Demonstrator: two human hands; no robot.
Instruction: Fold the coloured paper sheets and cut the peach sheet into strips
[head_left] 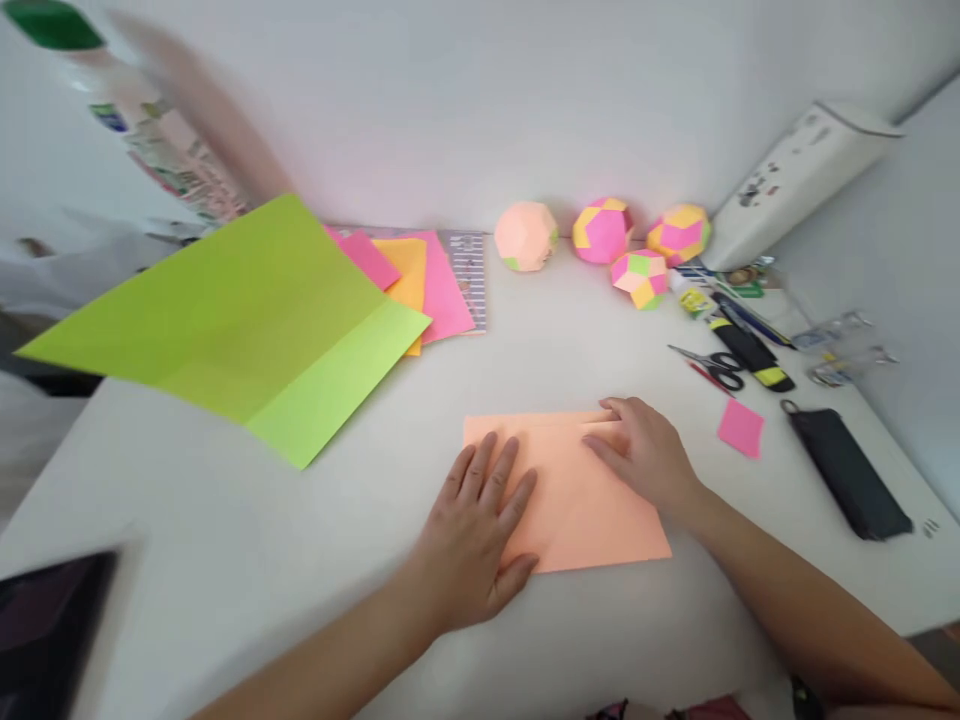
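Observation:
A sheet of peach paper [577, 500], folded along its far edge, lies on the white table in front of me. My left hand [472, 535] rests flat on its left part, fingers spread. At the far edge, toward the right, my right hand [649, 450] grips the peach paper between thumb and fingers. The thumb lies on the near side of the fold and a fingertip just beyond it; the other fingers are partly hidden.
Left lies a large creased green sheet [247, 320], beside pink paper [450, 300] and orange paper [409, 270]. Several paper balls [526, 237] line the wall. Right are scissors [720, 368], a pink square [741, 428], a black pouch [851, 470] and a white container [795, 185]. A dark device [52, 620] sits front left.

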